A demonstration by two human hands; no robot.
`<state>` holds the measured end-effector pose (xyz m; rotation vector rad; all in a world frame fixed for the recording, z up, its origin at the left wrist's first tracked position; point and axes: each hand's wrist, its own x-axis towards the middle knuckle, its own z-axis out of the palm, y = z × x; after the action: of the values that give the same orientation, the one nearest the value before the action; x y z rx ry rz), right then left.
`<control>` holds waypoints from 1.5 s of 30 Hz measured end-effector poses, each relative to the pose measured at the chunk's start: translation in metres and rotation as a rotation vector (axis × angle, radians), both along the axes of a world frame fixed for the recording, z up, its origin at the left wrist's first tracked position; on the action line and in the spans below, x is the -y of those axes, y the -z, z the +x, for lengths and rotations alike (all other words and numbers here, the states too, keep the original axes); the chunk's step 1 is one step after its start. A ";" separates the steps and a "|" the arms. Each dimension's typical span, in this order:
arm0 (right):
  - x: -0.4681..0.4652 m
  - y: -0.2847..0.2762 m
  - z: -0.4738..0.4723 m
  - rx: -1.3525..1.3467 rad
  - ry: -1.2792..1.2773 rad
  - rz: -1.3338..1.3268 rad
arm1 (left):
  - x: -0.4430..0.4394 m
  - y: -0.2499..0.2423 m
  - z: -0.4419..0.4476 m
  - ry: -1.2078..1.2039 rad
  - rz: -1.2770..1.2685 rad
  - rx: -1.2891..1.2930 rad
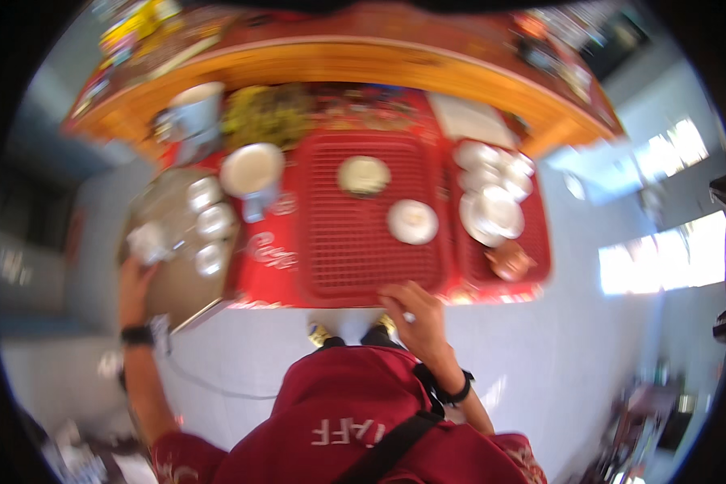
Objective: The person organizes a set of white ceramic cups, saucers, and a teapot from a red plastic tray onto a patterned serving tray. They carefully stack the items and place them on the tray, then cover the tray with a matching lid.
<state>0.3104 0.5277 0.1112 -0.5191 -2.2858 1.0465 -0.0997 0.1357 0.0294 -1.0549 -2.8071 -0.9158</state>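
Note:
My left hand reaches over the left side of a brown tray, its fingers on a blurred white object that may be a cloth. Three small shiny cups stand in a column on that same tray. At the front rim of a red slatted tray, my right hand has its fingers loosely bent, with nothing seen in them. Two round pieces lie on the red tray: a cream one towards the back and a white saucer-like one nearer the right edge.
A smaller red tray on the right bears several white cups and dishes and a brown clay teapot. Left of centre stand a pale blue mug and a taller pitcher. Behind runs a raised wooden shelf.

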 end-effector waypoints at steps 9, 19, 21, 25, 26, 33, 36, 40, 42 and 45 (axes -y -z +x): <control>-0.154 -0.031 0.118 0.075 0.609 0.105 | 0.052 0.029 -0.038 -0.284 0.364 0.260; -0.251 0.004 0.161 0.553 0.152 -0.474 | -0.169 -0.079 0.149 -0.214 0.597 0.590; -0.262 0.003 0.163 0.673 0.098 -0.462 | -0.196 -0.081 0.173 -0.118 0.620 0.614; -0.271 0.007 0.171 0.601 -0.067 -0.557 | -0.231 -0.084 0.200 -0.176 0.607 0.634; -0.271 0.009 0.171 0.638 -0.045 -0.535 | -0.234 -0.085 0.204 -0.129 0.638 0.642; -0.236 -0.033 0.178 0.427 0.053 -0.510 | -0.214 -0.089 0.218 -0.171 0.749 0.648; -0.205 -0.054 0.152 0.345 0.033 -0.546 | -0.198 -0.096 0.222 -0.217 0.735 0.719; -0.143 -0.066 0.082 0.329 -0.042 -0.545 | -0.187 -0.097 0.231 -0.050 0.761 0.850; -0.106 -0.064 0.036 0.366 -0.188 -0.511 | -0.181 -0.097 0.232 0.089 0.698 0.933; -0.045 -0.052 -0.032 0.299 -0.429 -0.442 | -0.170 -0.099 0.236 0.173 0.773 1.019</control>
<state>0.2786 0.5727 0.1634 -0.3789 -2.4920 1.8167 0.1360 0.3060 0.1286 -0.8083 -2.3498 -2.8795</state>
